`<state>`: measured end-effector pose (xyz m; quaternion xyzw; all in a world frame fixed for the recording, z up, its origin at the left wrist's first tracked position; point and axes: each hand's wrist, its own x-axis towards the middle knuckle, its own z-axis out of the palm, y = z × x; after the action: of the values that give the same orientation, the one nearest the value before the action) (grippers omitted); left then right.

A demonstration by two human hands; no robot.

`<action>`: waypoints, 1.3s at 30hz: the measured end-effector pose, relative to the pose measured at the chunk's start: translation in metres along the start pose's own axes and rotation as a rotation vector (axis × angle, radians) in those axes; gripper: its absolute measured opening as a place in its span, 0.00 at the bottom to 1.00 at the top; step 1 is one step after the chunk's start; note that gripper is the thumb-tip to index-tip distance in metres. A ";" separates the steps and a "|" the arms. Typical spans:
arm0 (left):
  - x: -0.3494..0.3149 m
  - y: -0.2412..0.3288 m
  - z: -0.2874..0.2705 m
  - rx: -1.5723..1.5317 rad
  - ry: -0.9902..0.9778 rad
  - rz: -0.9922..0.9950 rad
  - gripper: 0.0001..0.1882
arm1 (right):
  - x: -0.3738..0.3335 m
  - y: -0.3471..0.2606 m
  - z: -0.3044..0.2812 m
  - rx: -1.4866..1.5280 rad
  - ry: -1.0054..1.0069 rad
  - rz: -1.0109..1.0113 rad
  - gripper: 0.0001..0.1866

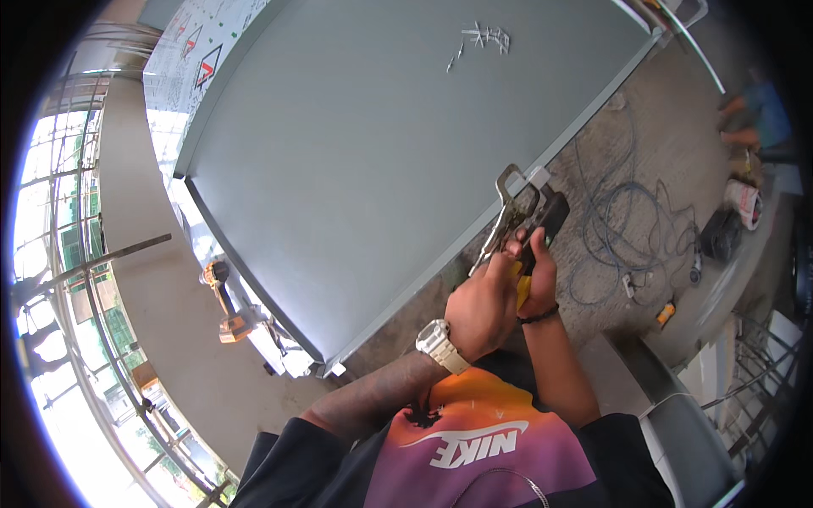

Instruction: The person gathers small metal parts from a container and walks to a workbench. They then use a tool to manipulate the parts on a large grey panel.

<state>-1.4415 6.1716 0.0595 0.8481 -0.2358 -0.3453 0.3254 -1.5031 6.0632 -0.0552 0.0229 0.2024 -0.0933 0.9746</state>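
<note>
In front of my chest, at the near right edge of a grey panel [339, 161] with a raised rim, my two hands are close together. A metal locking C-clamp [508, 212] stands at the panel's rim, its jaws round that edge. My left hand [483, 309], below a pale wristwatch, is closed at the clamp's lower handles. Just right of it, my right hand [540, 284] is closed round a black-and-yellow hand tool [555, 216]; its exact kind is hidden by my fingers. Several small silvery rivets [487, 38] lie on the panel's far part.
A yellow-and-black cordless drill [224, 300] lies beyond the panel's left edge. Coiled cables [622, 224] spread over the concrete floor at right, near a yellow tool [666, 315] and a black bag [721, 233]. Another person [758, 118] is far right. Scaffold poles [85, 271] stand at left.
</note>
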 end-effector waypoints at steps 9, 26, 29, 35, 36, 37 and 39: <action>-0.004 -0.005 0.002 -0.066 0.028 0.102 0.19 | 0.009 -0.001 0.008 -0.162 0.180 -0.033 0.07; -0.009 0.003 -0.001 -0.126 0.026 0.077 0.17 | -0.061 -0.056 -0.018 -0.560 0.028 -0.029 0.27; -0.010 -0.002 0.002 -0.125 0.035 0.128 0.17 | -0.057 -0.069 -0.036 -0.644 0.028 -0.049 0.28; -0.003 0.001 -0.007 -0.096 0.034 0.108 0.16 | -0.051 -0.079 -0.046 -0.616 0.011 -0.030 0.24; -0.004 -0.002 -0.005 -0.115 0.033 0.093 0.15 | -0.051 -0.074 -0.046 -0.568 0.044 -0.048 0.23; -0.004 -0.004 -0.004 -0.136 0.025 0.088 0.15 | -0.050 -0.065 -0.050 -0.404 0.024 -0.039 0.20; -0.008 -0.008 -0.001 -0.132 0.038 0.064 0.15 | -0.040 -0.029 -0.038 -0.157 0.052 -0.062 0.19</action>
<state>-1.4448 6.1818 0.0578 0.8232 -0.2333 -0.3335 0.3959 -1.5597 6.0451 -0.0740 -0.0574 0.2348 -0.1067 0.9645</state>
